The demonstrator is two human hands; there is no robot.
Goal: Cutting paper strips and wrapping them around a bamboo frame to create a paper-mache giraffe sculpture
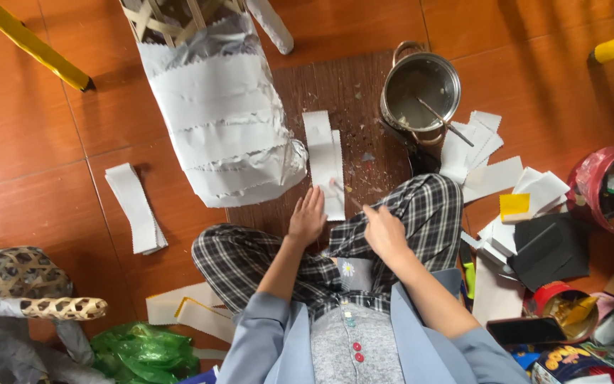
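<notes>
Pot point(421, 89) of steel holding pale paste and a stick, left hand point(308, 217) flat, fingers spread on white paper strip point(325, 163) on wooden board point(364, 85), right hand point(385, 231) pinched on a thin brush point(344, 193), red tub point(609, 188) of scraps.

A single head-worn camera looks steeply down, close over the seated person's lap and the floor ahead.
</notes>
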